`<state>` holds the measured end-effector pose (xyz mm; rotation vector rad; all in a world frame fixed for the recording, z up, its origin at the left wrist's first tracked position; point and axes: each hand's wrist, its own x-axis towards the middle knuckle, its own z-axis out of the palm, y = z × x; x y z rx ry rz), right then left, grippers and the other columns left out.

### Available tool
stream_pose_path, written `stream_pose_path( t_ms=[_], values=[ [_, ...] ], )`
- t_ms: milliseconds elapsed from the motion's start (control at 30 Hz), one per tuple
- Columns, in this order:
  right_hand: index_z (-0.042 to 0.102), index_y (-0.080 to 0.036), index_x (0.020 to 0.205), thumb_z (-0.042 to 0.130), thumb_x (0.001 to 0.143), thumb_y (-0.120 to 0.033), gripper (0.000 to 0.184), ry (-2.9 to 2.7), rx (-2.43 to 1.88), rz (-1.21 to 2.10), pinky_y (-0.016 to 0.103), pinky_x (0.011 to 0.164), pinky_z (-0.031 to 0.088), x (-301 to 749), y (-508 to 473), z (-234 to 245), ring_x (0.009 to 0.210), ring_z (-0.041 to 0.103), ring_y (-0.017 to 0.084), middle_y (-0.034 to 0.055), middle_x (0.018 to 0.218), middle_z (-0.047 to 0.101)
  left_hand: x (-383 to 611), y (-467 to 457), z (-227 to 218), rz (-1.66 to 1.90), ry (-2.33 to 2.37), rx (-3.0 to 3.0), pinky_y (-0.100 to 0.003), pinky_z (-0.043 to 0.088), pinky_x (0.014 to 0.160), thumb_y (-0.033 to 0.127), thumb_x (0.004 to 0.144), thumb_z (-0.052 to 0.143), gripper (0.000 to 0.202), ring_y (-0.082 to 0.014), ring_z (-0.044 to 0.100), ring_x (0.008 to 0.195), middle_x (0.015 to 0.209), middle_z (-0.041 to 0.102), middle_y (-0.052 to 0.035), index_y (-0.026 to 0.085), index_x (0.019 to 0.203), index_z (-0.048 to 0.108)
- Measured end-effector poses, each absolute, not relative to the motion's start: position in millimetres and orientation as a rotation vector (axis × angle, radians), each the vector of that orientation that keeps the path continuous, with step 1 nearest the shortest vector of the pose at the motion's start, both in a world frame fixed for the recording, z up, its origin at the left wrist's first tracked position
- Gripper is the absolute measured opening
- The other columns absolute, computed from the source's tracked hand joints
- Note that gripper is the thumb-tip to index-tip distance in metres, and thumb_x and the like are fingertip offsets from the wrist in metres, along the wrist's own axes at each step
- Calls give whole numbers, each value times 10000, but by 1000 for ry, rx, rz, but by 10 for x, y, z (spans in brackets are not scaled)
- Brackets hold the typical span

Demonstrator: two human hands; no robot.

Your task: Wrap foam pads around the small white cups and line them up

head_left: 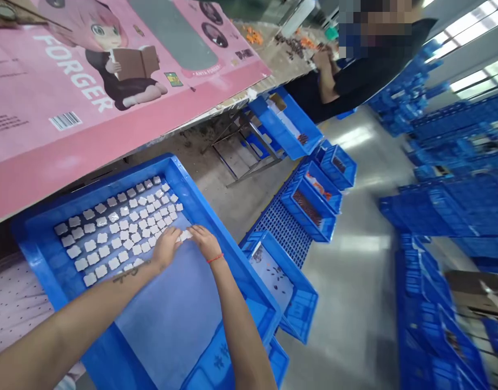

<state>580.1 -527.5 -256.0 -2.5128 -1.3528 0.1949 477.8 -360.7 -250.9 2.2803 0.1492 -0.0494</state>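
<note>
A large blue tray [216,216] sits in front of me, holding several small white pieces [119,227] laid out in rows over its far half. My left hand [166,246] and my right hand [205,242] meet at the near edge of those rows. The fingers of both curl down onto one white piece [186,235] between them. My right wrist wears a red string band. The near half of the tray floor shows bare blue.
A pink printed cardboard sheet [70,92] covers the table beyond the tray. Blue crates [309,206] with small parts stand on the floor to the right, and stacks of blue crates [447,206] further right. Another person in black [354,81] works at the table's far end.
</note>
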Motion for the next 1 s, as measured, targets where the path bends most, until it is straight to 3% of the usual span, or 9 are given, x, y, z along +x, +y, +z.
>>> stream_pose_path(
  t_ms=[233, 533, 667, 867, 1000],
  values=[
    [603, -206, 1194, 584, 965, -321, 257, -1346, -2447, 324, 421, 923, 550, 5019, -5242, -2793, 1082, 620, 210, 77, 1237, 612, 3997, -3626, -2594, -174, 265, 2398, -399, 567, 853, 335, 951, 601, 272, -206, 630, 983, 1118, 620, -83, 135, 1134, 593],
    [599, -194, 1201, 591, 960, -326, 274, -1255, -2321, 411, 454, 954, 531, 5155, -4908, -2823, 1116, 607, 225, 80, 1250, 605, 4029, -3588, -2563, -94, 397, 2554, -456, 540, 934, 329, 951, 599, 315, -240, 601, 1089, 1227, 584, -104, 153, 1211, 567],
    [588, -189, 1219, 596, 957, -341, 303, -1131, -2278, 430, 461, 952, 529, 5162, -4820, -2805, 1122, 603, 232, 85, 1266, 595, 3962, -3460, -2361, -54, 152, 2528, -514, 498, 1005, 312, 949, 601, 377, -281, 547, 1202, 1332, 526, -120, 164, 1286, 525],
    [525, -194, 1310, 613, 941, -372, 420, -797, -2219, 310, 520, 1002, 486, 5033, -4866, -2823, 1219, 543, 279, 105, 1380, 513, 3626, -3153, -2208, -197, -577, 2304, -515, 469, 1055, 287, 947, 606, 300, -268, 539, 1233, 1340, 545, -105, 181, 1227, 581],
    [510, -195, 1327, 602, 948, -374, 430, -542, -2166, 211, 528, 1007, 480, 4854, -4800, -2891, 1226, 538, 283, 107, 1378, 513, 3464, -3039, -2342, -246, -629, 2282, -543, 441, 1081, 342, 944, 606, 388, -299, 494, 1285, 1415, 481, -112, 206, 1300, 535]
  ],
)
